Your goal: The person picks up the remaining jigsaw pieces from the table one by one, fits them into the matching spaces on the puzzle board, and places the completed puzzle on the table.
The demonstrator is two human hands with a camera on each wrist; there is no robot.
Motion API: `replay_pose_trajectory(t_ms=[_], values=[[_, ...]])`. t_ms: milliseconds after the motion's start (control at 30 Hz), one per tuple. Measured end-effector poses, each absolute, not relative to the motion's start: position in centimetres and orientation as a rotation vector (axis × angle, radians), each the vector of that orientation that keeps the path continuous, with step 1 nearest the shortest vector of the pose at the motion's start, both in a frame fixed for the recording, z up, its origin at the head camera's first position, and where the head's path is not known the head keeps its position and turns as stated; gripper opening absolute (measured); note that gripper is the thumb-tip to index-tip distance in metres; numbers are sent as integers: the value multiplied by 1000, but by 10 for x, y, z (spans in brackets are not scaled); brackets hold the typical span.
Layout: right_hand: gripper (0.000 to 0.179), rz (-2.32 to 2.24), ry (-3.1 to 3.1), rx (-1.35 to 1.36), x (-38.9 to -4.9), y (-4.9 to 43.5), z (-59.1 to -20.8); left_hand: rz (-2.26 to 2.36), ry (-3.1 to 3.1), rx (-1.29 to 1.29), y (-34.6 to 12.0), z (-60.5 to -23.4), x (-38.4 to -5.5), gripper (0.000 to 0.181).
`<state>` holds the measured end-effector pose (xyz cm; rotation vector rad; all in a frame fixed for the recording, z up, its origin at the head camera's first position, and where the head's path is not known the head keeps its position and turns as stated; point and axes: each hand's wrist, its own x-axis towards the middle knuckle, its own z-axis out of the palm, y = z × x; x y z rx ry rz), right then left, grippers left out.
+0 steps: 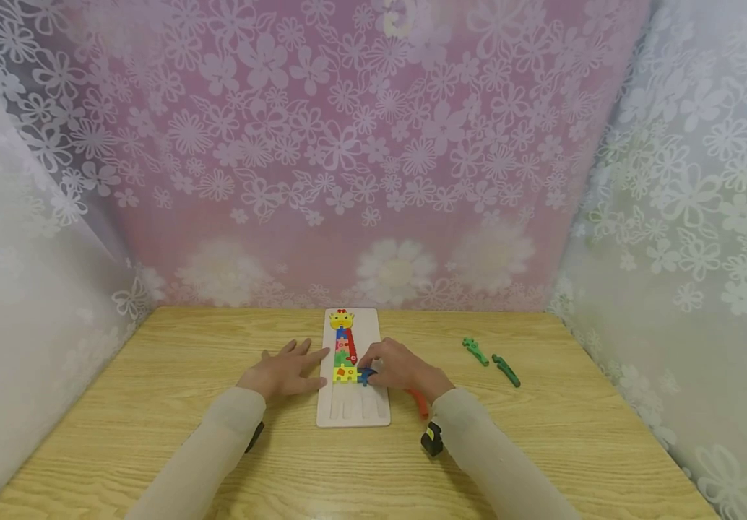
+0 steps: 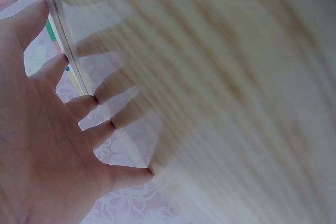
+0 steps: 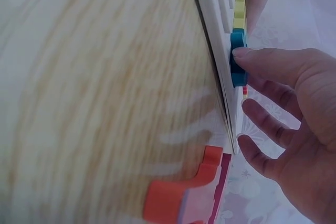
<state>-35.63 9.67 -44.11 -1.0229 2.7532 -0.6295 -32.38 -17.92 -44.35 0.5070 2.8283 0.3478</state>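
A pale puzzle board [image 1: 352, 417] lies on the table with a giraffe figure partly laid into it. The giraffe's yellow head [image 1: 342, 322] is at the far end, and coloured neck pieces run down to a yellow piece [image 1: 341, 376]. Beside that piece, my right hand [image 1: 406, 367] pinches a blue puzzle piece [image 3: 238, 72] against the board; the thumb is on it in the right wrist view, the forefinger partly hidden. Fingers spread, my left hand [image 1: 280, 374] rests along the board's left edge, with thumb and fingertips touching the board or table.
An orange-red piece [image 1: 420, 404] lies right of the board, partly under the right wrist. Farther right on the wooden table [image 1: 529, 448] are a light green piece [image 1: 476, 352] and a dark green piece [image 1: 506, 370]. Flowered curtains [image 1: 373, 180] surround the table's back and sides.
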Motion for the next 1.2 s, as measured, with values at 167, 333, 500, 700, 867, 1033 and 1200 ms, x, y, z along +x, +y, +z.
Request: replay_pose_trajectory(t_ms=[167, 333, 500, 700, 867, 1033, 1200], values=[[24, -585, 2766, -1019, -357, 96, -442, 351, 2821, 501, -179, -443, -324, 73], [24, -573, 2763, -1021, -357, 96, -442, 347, 2827, 499, -179, -446, -326, 74], [25, -597, 2752, -1019, -355, 96, -441, 345, 2832, 494, -179, -446, -325, 74], [23, -591, 2759, -1016, -355, 95, -441, 334, 2838, 503, -179, -445, -325, 73], [23, -569, 2767, -1009, -355, 94, -442, 322, 2842, 504, -179, -446, -326, 74], [27, -581, 2757, -1020, -357, 99, -440, 328, 2833, 512, -180, -447, -326, 75], [33, -686, 2778, -993, -362, 116, -430, 333, 2832, 519, -180, -444, -325, 74]])
